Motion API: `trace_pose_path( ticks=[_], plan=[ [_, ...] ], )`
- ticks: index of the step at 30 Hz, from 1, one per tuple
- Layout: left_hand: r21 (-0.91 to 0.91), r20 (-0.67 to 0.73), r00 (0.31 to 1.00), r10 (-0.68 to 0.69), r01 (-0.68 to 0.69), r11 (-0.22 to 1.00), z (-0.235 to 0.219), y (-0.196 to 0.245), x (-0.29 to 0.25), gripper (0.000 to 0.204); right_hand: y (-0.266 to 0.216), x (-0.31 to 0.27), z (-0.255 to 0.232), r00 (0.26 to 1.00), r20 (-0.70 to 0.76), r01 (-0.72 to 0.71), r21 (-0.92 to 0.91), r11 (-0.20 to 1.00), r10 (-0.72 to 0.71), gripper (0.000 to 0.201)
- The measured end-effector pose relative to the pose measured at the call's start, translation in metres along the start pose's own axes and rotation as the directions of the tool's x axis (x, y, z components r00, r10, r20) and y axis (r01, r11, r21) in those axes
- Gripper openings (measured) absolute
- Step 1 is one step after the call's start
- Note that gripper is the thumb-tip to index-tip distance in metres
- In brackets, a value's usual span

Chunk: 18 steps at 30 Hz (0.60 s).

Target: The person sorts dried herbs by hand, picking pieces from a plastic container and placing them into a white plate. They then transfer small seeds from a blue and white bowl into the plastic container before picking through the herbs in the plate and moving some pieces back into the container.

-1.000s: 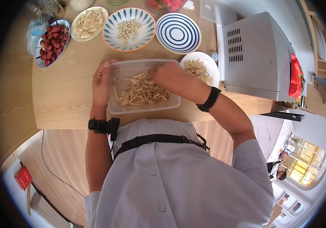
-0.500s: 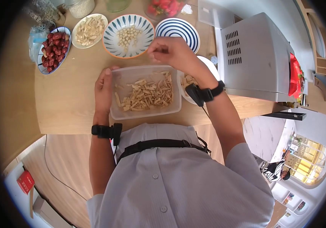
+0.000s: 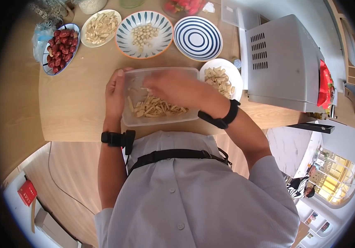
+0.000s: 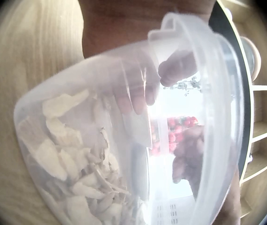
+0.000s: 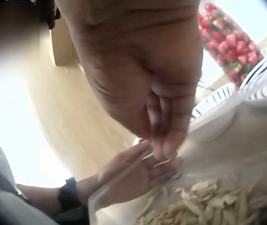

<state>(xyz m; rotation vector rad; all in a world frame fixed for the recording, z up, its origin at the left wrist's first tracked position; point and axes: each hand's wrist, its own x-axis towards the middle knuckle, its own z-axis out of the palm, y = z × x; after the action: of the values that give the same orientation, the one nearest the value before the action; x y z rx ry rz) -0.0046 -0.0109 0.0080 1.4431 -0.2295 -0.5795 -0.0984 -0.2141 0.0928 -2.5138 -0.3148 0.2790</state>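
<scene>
A clear plastic container (image 3: 161, 120) stands near the table's front edge, with pale dried strips (image 3: 157, 108) heaped in it. My left hand (image 3: 115, 89) rests against its left end from outside. In the right wrist view those left fingers (image 5: 159, 173) lie nearly straight along the wall, and the left wrist view shows them through the plastic. Over the container hangs my right hand (image 3: 177, 89), blurred in the head view. Its fingers (image 5: 168, 140) point down, loosely bent, near the container's left end, with nothing visible between them.
Behind the container stand a bowl of pale round seeds (image 3: 144, 51), a blue-ringed plate (image 3: 217, 41) and a plate of pale slices (image 3: 117, 20). Red dates (image 3: 63, 45) fill a plate at left. Another plate of pale pieces (image 3: 237, 76) sits right, beside a grey appliance (image 3: 281, 62).
My right hand lifted from the container towards the seed bowl's edge, fingers bunched, then came back down over the container's left part. My left hand stayed at the container's left end.
</scene>
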Motion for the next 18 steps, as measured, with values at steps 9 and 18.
trace_pose_path(
  ticks=[9, 18],
  plan=[
    [-0.001, -0.003, 0.999, 0.037, -0.037, 0.999, -0.002, -0.006, 0.003, 0.041, -0.020, -0.002, 0.056, 0.999, 0.014, 0.047, -0.357, 0.933, -0.045, 0.070],
    [-0.002, -0.008, 1.000, 0.022, -0.022, 1.000, -0.001, -0.005, 0.002, 0.041, -0.008, 0.000, 0.063, 0.928, -0.101, 0.324, -0.260, 0.910, -0.359, 0.027]
  ],
)
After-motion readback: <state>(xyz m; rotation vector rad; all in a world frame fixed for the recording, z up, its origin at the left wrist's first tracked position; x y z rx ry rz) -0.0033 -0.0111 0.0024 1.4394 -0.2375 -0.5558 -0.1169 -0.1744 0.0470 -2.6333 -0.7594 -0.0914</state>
